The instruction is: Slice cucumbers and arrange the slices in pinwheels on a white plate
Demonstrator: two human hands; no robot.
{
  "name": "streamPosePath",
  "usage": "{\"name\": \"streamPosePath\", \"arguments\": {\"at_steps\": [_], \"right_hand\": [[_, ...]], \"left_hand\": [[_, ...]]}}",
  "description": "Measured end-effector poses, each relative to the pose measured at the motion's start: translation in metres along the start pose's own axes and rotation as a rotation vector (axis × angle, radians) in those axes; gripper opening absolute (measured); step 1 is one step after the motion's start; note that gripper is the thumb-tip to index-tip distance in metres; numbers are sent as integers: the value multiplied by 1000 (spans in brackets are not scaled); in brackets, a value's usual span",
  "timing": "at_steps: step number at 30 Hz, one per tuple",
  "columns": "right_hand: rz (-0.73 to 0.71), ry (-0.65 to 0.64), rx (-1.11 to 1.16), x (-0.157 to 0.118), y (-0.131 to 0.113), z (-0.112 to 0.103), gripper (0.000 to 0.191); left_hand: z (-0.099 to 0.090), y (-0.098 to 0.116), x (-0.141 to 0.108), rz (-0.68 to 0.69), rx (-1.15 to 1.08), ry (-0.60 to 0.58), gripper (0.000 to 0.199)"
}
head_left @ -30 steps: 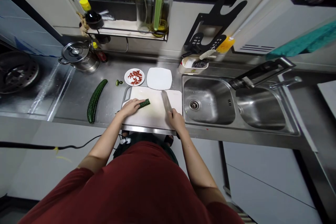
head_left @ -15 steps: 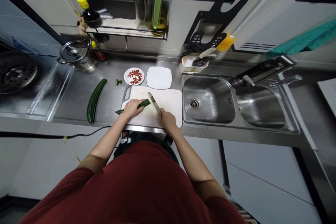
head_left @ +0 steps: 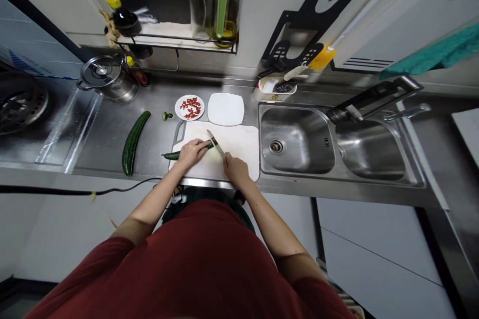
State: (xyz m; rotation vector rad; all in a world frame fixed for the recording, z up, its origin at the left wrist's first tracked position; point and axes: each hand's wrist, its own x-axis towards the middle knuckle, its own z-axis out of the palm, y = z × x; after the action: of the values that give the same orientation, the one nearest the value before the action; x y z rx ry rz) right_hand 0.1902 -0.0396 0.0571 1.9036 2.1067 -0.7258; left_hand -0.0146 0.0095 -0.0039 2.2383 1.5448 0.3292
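On the white cutting board [head_left: 239, 154] lies a dark green cucumber [head_left: 172, 155], partly covered by my left hand [head_left: 192, 152]. That hand presses down on it with its fingers wrapped over the top. My right hand [head_left: 236, 169] grips the handle of a kitchen knife [head_left: 216, 142]. The knife's blade points up and left, across the cucumber's right end. Another whole cucumber [head_left: 134, 143] rests on the steel counter to the left. Small green cut ends [head_left: 167, 116] sit behind the board, near a white plate [head_left: 177, 111] of chopped red bits.
Behind the board is a white square plate [head_left: 225, 108]. A double steel sink [head_left: 299, 159] adjoins the board's right side. A lidded pot [head_left: 107, 79] stands at the back left, below a rack [head_left: 168, 42] of bottles. A utensil box [head_left: 275, 90] is behind the sink.
The knife has shifted slightly left over the cucumber's right end. The cucumber lies at a slightly different angle under my left hand, with more of its left part showing.
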Motion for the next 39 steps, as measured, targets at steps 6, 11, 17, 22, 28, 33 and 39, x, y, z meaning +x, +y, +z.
{"name": "streamPosePath", "arguments": {"at_steps": [6, 11, 17, 22, 28, 33, 39], "right_hand": [[0, -25, 3, 1, -4, 1, 31], [8, -29, 19, 2, -6, 4, 33], [9, -14, 15, 2, -7, 5, 33], [23, -37, -4, 2, -9, 4, 33], [8, -50, 4, 3, -10, 7, 30], [3, -68, -4, -1, -5, 12, 28], [-9, -86, -21, -6, -3, 15, 27]], "left_hand": [[2, 0, -1, 4, 24, 10, 40], [3, -1, -1, 4, 14, 10, 40], [2, -1, -1, 7, 8, 14, 40], [2, -1, 0, 17, 43, 13, 41], [4, -1, -1, 18, 11, 27, 40], [3, 1, -1, 11, -23, 14, 40], [4, 2, -1, 28, 28, 17, 39]]}}
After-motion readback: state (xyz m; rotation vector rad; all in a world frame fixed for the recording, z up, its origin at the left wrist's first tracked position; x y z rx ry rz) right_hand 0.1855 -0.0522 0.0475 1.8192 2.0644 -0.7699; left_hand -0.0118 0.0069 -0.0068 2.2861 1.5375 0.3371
